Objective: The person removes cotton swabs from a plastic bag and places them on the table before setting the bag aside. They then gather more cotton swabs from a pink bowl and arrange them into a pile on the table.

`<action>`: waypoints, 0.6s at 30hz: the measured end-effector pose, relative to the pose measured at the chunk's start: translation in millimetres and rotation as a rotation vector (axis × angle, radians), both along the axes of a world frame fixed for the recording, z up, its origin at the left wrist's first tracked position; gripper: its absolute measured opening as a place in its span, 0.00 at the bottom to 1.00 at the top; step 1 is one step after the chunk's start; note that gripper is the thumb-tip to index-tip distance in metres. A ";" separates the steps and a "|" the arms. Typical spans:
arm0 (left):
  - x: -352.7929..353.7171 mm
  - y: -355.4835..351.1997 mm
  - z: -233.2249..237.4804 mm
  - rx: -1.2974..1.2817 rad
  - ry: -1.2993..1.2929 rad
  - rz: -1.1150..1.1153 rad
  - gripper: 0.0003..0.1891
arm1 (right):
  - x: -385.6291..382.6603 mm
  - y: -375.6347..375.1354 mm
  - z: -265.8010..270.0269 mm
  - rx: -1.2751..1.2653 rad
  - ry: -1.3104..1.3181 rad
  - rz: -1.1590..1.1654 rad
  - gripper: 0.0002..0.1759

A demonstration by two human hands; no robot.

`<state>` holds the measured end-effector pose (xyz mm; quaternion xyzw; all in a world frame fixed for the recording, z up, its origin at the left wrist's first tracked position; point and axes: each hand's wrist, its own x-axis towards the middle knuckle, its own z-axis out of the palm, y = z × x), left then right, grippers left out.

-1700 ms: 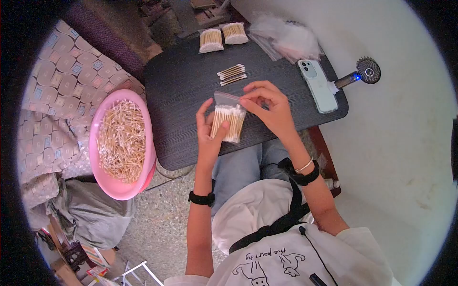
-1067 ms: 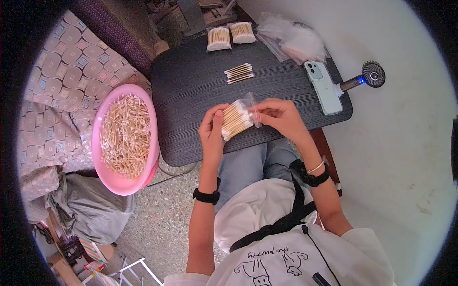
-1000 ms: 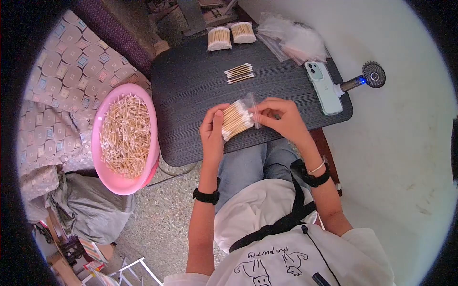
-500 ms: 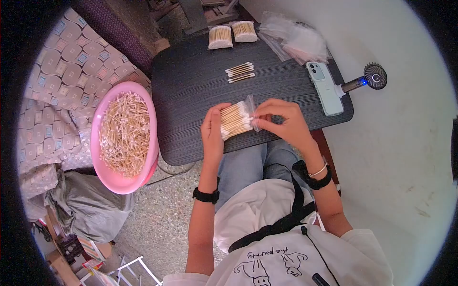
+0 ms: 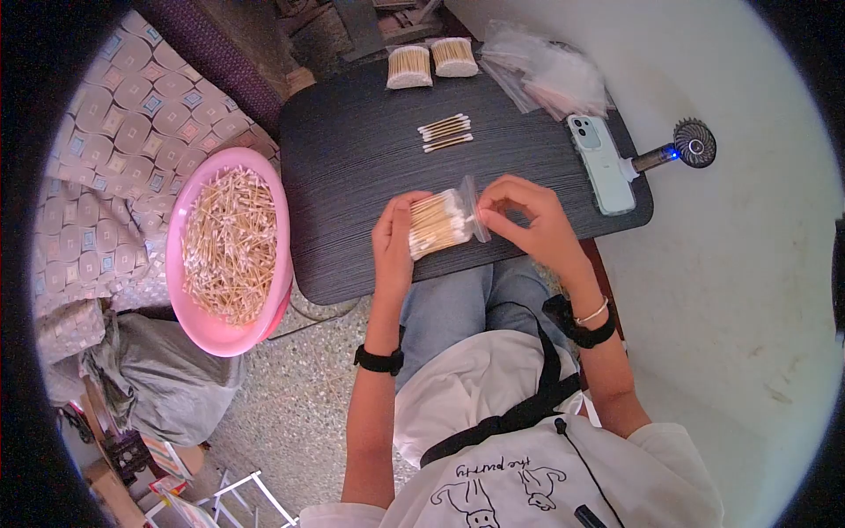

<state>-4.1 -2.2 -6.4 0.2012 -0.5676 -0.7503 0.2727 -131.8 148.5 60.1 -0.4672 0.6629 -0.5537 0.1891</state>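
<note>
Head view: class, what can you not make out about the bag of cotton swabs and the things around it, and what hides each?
1. Head view: whether the bag of cotton swabs is sealed; the right hand covers its mouth.
2. Head view: palm of the left hand; it faces away.
3. Head view: swab count; too small.
4. Head view: screen of the phone; it lies face down.

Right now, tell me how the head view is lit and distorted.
Head view: fisheye curves the table edges, black vignette all round; the pale surface at right is washed bright; the bag of cotton swabs between the left hand and right hand is sharp.
</note>
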 end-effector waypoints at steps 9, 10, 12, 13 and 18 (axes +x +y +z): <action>-0.9 2.4 -0.9 -0.048 -0.001 0.027 0.17 | -4.4 -0.8 -3.2 0.119 -0.508 0.113 0.08; -0.6 2.9 0.2 -0.059 -0.001 0.029 0.17 | -7.7 -0.5 -8.1 0.106 -0.529 0.139 0.08; -0.6 3.2 1.2 -0.052 0.007 0.033 0.16 | -8.2 -0.6 -8.3 0.091 -0.597 0.151 0.08; -0.7 3.2 1.4 -0.036 0.014 0.036 0.16 | -5.5 -0.7 -4.2 0.090 -0.645 0.137 0.08; -1.4 3.3 -0.8 -0.153 -0.021 0.055 0.16 | -1.6 0.5 -10.1 0.106 -0.618 0.076 0.07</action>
